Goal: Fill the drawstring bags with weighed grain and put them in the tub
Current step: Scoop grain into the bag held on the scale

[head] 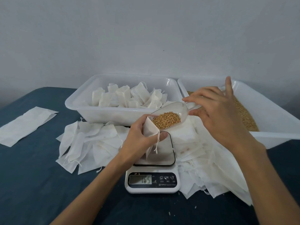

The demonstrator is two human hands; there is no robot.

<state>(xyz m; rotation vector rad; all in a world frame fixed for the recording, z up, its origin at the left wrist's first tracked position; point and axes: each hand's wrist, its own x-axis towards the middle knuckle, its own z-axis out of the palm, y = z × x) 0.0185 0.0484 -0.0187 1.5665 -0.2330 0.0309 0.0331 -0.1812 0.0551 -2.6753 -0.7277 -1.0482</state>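
One scoop of grain, mouth tilted down-left into bag

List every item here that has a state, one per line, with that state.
drawstring bag: mouth open, held over the scale
scoop: tilted, holding grain
scale: switched on, display lit
left tub: holds filled bags
right tub: holds loose grain
left hand: grips the bag
right hand: holds the scoop handle

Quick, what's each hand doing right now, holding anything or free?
Left hand: fingers curled round an open drawstring bag above the scale.
Right hand: fingers pinch the handle of a clear scoop of grain, tipped at the bag's mouth.
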